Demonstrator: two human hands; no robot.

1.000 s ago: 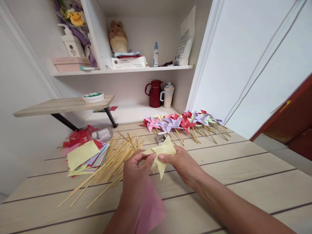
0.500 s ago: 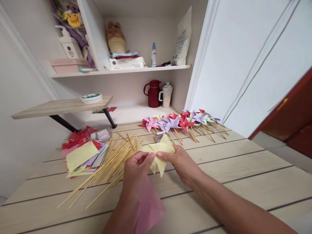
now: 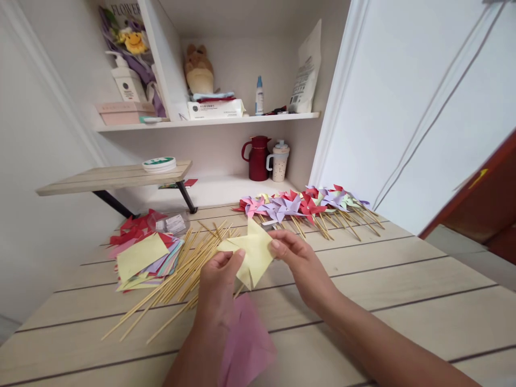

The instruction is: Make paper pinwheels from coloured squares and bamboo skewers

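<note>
You had both hands closed on the yellow pinwheel [image 3: 253,250]: your left hand [image 3: 217,280] pinched it at the lower left, thumb on top, and your right hand [image 3: 303,264] held its right edge between thumb and fingers. The pinwheel was up in front of you, above the near part of the table [image 3: 403,279], with its points fanned out. A short length of stick [image 3: 237,292] showed just under it — whether it was joined to the paper, you couldn't tell from this angle.

The step in hand looked like shaping or checking the folded blades. The next move seemed to call for a steady left pinch near the middle and a light right touch, so no blade creased or sprang loose.

The pink paper [image 3: 248,344] lay below, by your left wrist. The loose sticks [image 3: 189,269] and the paper stack [image 3: 143,257] lay to your left — the pinwheels on sticks [image 3: 284,208] lay beyond your hands, toward the right.
</note>
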